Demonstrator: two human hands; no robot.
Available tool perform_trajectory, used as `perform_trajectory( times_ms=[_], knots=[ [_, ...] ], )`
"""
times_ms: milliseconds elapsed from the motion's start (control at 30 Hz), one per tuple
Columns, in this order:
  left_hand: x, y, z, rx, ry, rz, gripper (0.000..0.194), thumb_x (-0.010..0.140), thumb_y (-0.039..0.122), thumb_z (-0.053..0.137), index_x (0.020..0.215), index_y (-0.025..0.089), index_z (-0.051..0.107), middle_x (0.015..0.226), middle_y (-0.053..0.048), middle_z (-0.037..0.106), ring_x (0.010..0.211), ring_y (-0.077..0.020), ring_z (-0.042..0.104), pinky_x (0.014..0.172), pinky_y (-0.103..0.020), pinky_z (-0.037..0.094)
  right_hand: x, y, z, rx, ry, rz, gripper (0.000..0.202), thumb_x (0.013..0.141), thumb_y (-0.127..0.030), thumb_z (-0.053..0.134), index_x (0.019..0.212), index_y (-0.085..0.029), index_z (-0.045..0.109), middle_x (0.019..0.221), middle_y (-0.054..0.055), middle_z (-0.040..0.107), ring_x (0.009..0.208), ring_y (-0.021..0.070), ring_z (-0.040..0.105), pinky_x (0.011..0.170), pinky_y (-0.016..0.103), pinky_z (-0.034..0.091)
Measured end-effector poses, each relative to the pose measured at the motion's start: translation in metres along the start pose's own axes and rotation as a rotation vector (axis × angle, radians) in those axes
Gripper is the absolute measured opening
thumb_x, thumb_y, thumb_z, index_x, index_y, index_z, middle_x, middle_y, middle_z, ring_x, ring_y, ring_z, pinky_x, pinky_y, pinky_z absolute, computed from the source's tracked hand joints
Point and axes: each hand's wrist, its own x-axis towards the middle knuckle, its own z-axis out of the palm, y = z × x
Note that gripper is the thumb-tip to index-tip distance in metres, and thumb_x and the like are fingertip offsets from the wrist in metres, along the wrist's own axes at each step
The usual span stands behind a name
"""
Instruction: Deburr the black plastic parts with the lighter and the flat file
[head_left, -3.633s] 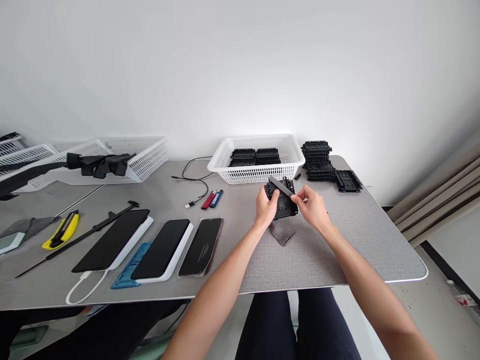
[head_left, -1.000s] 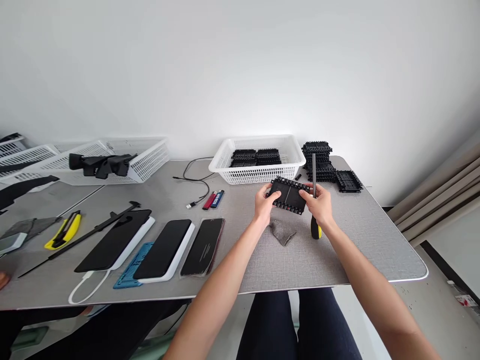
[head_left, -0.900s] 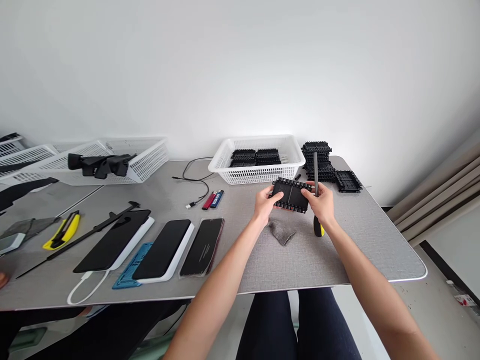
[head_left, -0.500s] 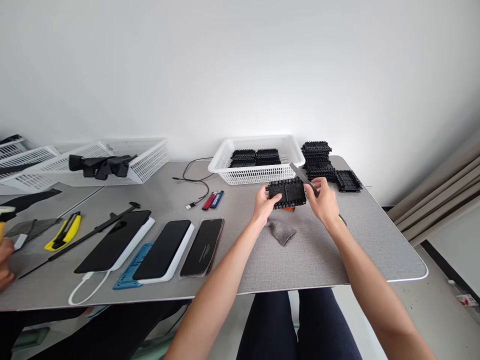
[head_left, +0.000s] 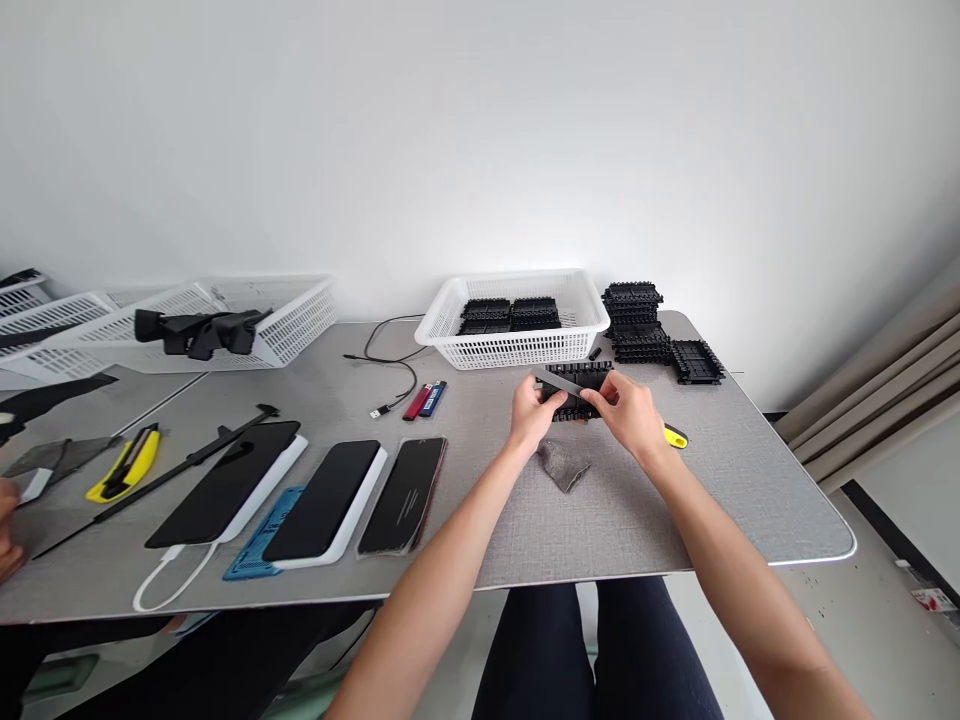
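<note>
My left hand (head_left: 531, 412) is closed on the left end of a black plastic panel (head_left: 592, 378) with toothed long edges, held low over the table. My right hand (head_left: 628, 412) grips a thin flat metal strip (head_left: 559, 382), which lies slantwise across the panel's face. Its tip reaches the fingers of my left hand. Fingers hide both ends of the panel. Just below my hands a crumpled grey cloth (head_left: 564, 467) lies on the table. A yellow-handled tool (head_left: 676, 436) shows partly behind my right wrist.
Behind the hands stands a white basket (head_left: 517, 350) holding similar panels; more are stacked (head_left: 636, 325) to its right. Two lighters (head_left: 425, 400), a cable (head_left: 411, 375) and several phones (head_left: 405, 495) lie leftward. A co-worker's hand (head_left: 7, 530) is at far left.
My right hand has moved left and slightly down, bringing the metal strip from the panel's upper right corner across its face. The yellow-handled tool now shows more.
</note>
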Motion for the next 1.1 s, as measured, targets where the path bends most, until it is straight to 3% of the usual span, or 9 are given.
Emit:
perform_trajectory(
  times_ms=[200, 467, 667, 833, 1100],
  knots=[
    [0.001, 0.007, -0.002, -0.026, 0.076, -0.049, 0.043, 0.059, 0.02, 0.079, 0.096, 0.019, 0.057, 0.076, -0.003, 0.072, 0.07, -0.0206, 0.068, 0.071, -0.033, 0.052, 0.006, 0.008, -0.01, 0.006, 0.052, 0.102, 0.042, 0.088, -0.053, 0.063, 0.066, -0.023, 0.045, 0.067, 0.0, 0.059, 0.062, 0.0159, 0.05, 0.052, 0.027, 0.027],
    [-0.001, 0.007, 0.001, -0.022, 0.031, 0.02, 0.039, 0.059, 0.02, 0.077, 0.095, 0.018, 0.061, 0.081, -0.002, 0.072, 0.073, -0.0195, 0.068, 0.073, -0.031, 0.051, 0.003, -0.002, -0.003, 0.026, -0.008, 0.074, 0.042, 0.087, -0.055, 0.062, 0.065, -0.023, 0.045, 0.066, -0.001, 0.059, 0.062, 0.0161, 0.05, 0.052, 0.027, 0.027],
    [0.0, 0.004, -0.001, -0.003, 0.055, -0.029, 0.042, 0.059, 0.022, 0.079, 0.095, 0.019, 0.058, 0.073, -0.001, 0.07, 0.067, -0.0197, 0.067, 0.07, -0.032, 0.051, 0.005, 0.003, -0.011, 0.024, -0.002, 0.15, 0.041, 0.086, -0.055, 0.062, 0.065, -0.023, 0.047, 0.066, 0.0, 0.06, 0.062, 0.0164, 0.05, 0.052, 0.028, 0.028],
    [0.0, 0.004, 0.0, 0.009, 0.033, 0.012, 0.04, 0.06, 0.021, 0.078, 0.096, 0.018, 0.06, 0.079, -0.002, 0.072, 0.07, -0.0192, 0.068, 0.072, -0.031, 0.051, 0.003, -0.002, -0.004, 0.048, -0.031, 0.102, 0.043, 0.086, -0.057, 0.063, 0.064, -0.023, 0.048, 0.065, -0.001, 0.06, 0.061, 0.0163, 0.051, 0.051, 0.028, 0.028],
    [0.002, 0.001, -0.003, 0.044, 0.057, -0.026, 0.041, 0.06, 0.018, 0.077, 0.097, 0.018, 0.059, 0.075, -0.002, 0.072, 0.069, -0.0201, 0.068, 0.072, -0.033, 0.052, 0.005, 0.006, -0.009, 0.015, 0.038, 0.105, 0.042, 0.086, -0.055, 0.063, 0.064, -0.023, 0.046, 0.067, 0.001, 0.06, 0.062, 0.0168, 0.051, 0.052, 0.027, 0.028]
  ],
)
